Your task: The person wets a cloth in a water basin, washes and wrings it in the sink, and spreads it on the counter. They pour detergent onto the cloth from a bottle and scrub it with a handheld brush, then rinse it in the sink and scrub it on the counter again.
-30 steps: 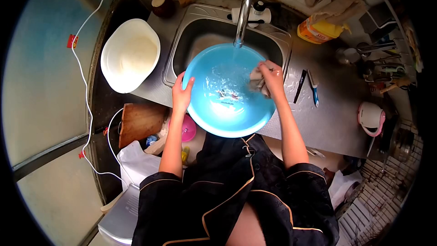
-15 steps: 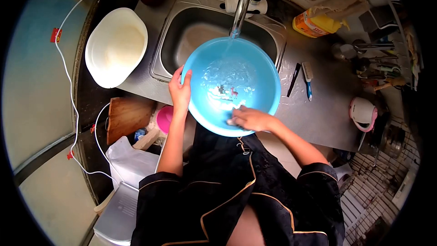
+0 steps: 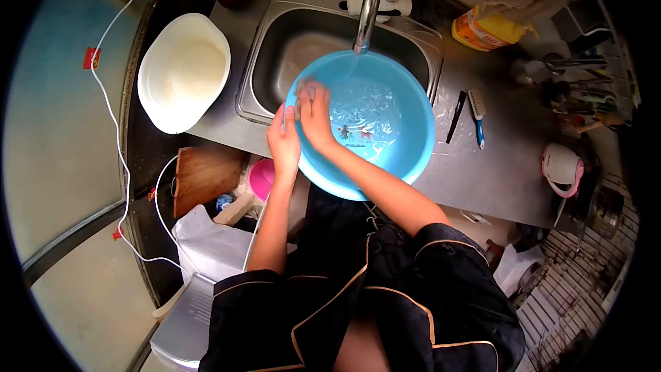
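Head: left hand [image 3: 283,143] grips one basin [image 3: 410,134]; right hand [image 3: 316,116], one cloth [image 3: 309,85].

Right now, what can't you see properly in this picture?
All in the head view:
Cloth in the right hand: blurred, so I can't tell its shape.
Part of the sink: hidden by the blue basin.
Top of the tap: cut off by the upper edge.
Tiny print in the basin: too small to read.
Small words on the yellow bottle: too small.
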`<state>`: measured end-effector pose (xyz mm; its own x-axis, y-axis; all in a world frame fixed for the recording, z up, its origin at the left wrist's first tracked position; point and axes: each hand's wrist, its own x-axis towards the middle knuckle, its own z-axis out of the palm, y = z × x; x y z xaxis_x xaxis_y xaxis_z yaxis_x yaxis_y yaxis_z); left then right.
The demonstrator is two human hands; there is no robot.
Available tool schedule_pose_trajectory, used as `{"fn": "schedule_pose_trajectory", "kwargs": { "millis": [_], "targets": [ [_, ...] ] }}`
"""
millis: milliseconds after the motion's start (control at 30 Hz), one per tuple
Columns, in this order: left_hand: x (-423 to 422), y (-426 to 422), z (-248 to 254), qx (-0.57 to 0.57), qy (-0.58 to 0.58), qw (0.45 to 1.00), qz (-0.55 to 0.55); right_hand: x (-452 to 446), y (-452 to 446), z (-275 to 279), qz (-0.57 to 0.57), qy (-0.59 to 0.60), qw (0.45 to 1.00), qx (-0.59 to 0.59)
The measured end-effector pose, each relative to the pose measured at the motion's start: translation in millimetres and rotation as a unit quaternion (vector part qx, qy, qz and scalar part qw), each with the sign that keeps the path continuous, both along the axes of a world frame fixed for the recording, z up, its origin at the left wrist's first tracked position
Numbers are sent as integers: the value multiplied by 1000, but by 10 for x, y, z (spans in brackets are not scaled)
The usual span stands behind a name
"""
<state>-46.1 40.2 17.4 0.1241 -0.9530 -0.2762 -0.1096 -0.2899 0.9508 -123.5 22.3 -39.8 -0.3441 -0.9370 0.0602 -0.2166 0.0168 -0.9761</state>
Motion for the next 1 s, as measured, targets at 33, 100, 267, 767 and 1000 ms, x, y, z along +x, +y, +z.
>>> {"fn": "schedule_pose_trajectory", "kwargs": {
  "millis": [33,100,267,767,1000],
  "targets": [
    [1,20,-9,0,-2,1000,0,-31,-146,-36,-52,59,996,-45],
    [10,29,-80,-3,48,999,11,-164,-417,-85,-103,117,984,-92],
    [71,27,-26,5,26,999,28,-1235,-560,-268,35,53,996,68],
    [21,77,-130,-34,74,993,86,-2313,1031,1126,453,444,738,230],
    [-115,267,-54,-30,51,995,81,-1067,1012,725,482,-67,828,279]
  ]
}}
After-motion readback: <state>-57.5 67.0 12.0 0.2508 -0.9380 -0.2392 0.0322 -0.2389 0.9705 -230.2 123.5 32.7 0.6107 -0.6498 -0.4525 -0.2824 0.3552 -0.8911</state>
